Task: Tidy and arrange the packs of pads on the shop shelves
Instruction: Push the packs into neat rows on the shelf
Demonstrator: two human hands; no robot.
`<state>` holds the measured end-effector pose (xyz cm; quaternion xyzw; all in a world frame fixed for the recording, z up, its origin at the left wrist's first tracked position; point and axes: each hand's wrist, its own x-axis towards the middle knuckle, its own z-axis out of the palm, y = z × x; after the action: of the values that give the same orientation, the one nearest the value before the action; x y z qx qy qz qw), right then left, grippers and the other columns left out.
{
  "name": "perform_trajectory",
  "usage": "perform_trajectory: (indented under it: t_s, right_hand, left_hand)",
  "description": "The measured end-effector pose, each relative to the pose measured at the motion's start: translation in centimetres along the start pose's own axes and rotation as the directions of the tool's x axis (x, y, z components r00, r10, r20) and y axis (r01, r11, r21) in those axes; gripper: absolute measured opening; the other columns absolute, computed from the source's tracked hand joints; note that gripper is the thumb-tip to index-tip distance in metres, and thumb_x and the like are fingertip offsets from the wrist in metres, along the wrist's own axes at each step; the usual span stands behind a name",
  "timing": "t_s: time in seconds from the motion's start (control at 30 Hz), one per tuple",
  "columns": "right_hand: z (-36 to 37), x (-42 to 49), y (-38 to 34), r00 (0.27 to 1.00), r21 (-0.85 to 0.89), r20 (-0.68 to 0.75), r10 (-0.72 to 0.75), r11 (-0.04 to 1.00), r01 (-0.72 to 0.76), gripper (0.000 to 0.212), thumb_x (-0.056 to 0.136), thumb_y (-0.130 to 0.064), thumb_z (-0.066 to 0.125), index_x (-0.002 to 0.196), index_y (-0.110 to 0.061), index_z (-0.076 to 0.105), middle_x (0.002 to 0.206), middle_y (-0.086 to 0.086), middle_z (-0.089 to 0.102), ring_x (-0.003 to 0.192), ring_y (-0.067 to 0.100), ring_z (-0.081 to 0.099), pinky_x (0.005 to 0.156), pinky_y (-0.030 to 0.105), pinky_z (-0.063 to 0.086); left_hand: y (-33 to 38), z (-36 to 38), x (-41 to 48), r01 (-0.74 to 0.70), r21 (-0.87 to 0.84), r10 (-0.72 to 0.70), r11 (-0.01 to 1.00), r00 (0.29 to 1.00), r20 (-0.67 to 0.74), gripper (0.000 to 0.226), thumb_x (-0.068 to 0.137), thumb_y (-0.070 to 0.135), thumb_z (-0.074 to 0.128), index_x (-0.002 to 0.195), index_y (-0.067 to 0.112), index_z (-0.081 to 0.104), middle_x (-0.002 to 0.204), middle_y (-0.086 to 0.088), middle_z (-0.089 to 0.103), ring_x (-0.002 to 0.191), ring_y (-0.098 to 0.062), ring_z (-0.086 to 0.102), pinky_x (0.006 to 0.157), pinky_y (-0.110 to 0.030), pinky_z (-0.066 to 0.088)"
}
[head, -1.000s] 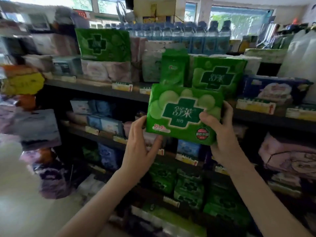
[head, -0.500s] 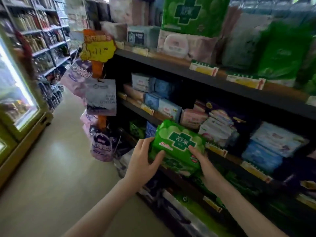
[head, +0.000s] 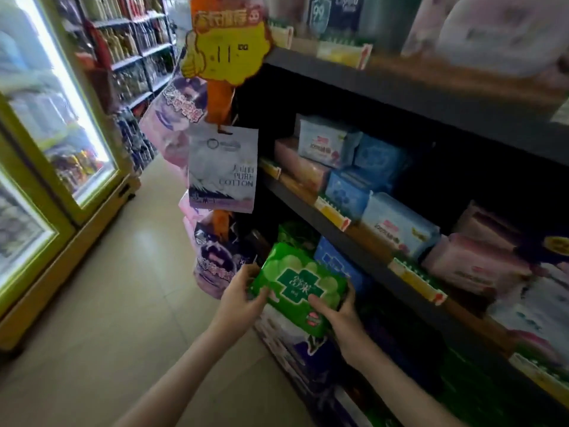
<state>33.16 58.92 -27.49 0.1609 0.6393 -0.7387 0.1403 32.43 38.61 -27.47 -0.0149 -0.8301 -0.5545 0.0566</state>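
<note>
A narrow shop aisle with a pale tiled floor [head: 123, 288] runs from 7 o'clock up toward 11 o'clock. At 9 o'clock stands a lit drinks fridge [head: 61, 134] with a yellow-green frame and glass doors. Past it, between 10 and 11 o'clock, are racks of bottles [head: 138, 50], too blurred to read.

Dark shelves [head: 400, 97] fill the view from 1 to 5 o'clock. Their front edges carry yellow price tags [head: 332, 212] whose print cannot be made out. Blue packs [head: 348, 192] and pink packs [head: 474, 266] lie on the middle shelf at 3 o'clock.

At the shelf end, at 11 o'clock, hangs a yellow thumbs-up sign [head: 229, 53] marked "11". Below it is a white hanging pack [head: 223, 171] printed "PURE COTTON", with purple hanging packs [head: 212, 260] lower down.

The green pack of pads [head: 300, 285] is at 6 o'clock, just below centre. It is held tilted in front of the lower shelves. It shows a dark green cross with white Chinese characters, pale circles and a small red badge.

The left hand [head: 243, 295] grips its left edge with the thumb on the front and the fingers curled behind. The right hand [head: 338, 315] grips the lower right edge the same way. I cannot tell whether the pack touches a shelf.
</note>
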Motion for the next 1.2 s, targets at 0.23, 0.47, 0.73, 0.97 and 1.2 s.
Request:
perform_trajectory:
  t_s: [0.23, 0.47, 0.73, 0.97, 1.2]
  right_hand:
    - [6.6, 10.1, 5.5, 0.972, -0.04, -0.206, -0.116, 0.993, 0.11, 0.092, 0.053, -0.048, 0.086, 0.127, -0.045, 0.031, 0.127, 0.005, 0.054, 0.106, 0.025, 0.059, 0.087, 0.049, 0.053]
    - [9.8, 16.1, 10.4, 0.984, -0.19, -0.024, -0.176, 0.967, 0.168, 0.075, 0.074, -0.044, 0.068, 0.137, -0.042, 0.026, 0.13, -0.009, 0.048, 0.107, 0.0, 0.053, 0.076, 0.018, 0.052]
    - [7.9, 21.7, 11.6, 0.864, -0.826, 0.025, -0.503, 0.477, 0.302, 0.043, 0.1, -0.022, 0.043, 0.143, -0.021, 0.038, 0.152, -0.001, 0.027, 0.14, 0.017, 0.021, 0.107, 0.021, 0.021]
    - [7.4, 27.3, 9.3, 0.761, -0.998, 0.053, -0.646, -0.056, 0.022, 0.075, 0.086, -0.009, 0.06, 0.149, -0.006, 0.019, 0.155, 0.021, 0.016, 0.14, 0.033, 0.012, 0.113, 0.047, 0.006]
    - [8.8, 27.8, 6.0, 0.793, -0.988, -0.044, -0.607, -0.091, -0.124, 0.096, 0.085, -0.017, 0.066, 0.15, -0.007, -0.005, 0.148, 0.019, 0.025, 0.13, 0.035, 0.023, 0.101, 0.043, 0.022]
  left_hand:
    - [-11.4, 0.9, 6.2, 0.345, -0.454, -0.344, 0.821, 0.935, 0.087, 0.061, 0.083, 0.02, 0.069, 0.136, 0.025, 0.038, 0.12, 0.0, 0.057, 0.105, -0.015, 0.06, 0.074, -0.018, 0.053]
    - [-20.8, 2.5, 9.3, 0.447, -0.764, -0.492, 0.465, 0.848, 0.196, 0.07, 0.069, 0.025, 0.071, 0.128, 0.015, 0.036, 0.121, -0.008, 0.06, 0.088, -0.019, 0.069, 0.067, -0.031, 0.054]
    - [-27.2, 1.9, 10.2, 0.391, -0.831, -0.48, 0.395, 0.859, 0.176, 0.072, 0.066, 0.018, 0.077, 0.129, 0.013, 0.042, 0.119, -0.014, 0.062, 0.088, -0.025, 0.07, 0.068, -0.034, 0.059]
    - [-28.6, 3.4, 10.2, 0.302, -0.901, -0.449, 0.313, 0.883, 0.14, 0.07, 0.067, 0.023, 0.067, 0.132, 0.009, 0.044, 0.125, -0.014, 0.061, 0.093, -0.023, 0.068, 0.065, -0.033, 0.058]
    - [-28.7, 3.8, 10.6, 0.255, -0.926, -0.456, 0.279, 0.883, 0.106, 0.074, 0.069, 0.025, 0.068, 0.137, 0.011, 0.041, 0.128, -0.014, 0.058, 0.099, -0.026, 0.067, 0.068, -0.034, 0.057]
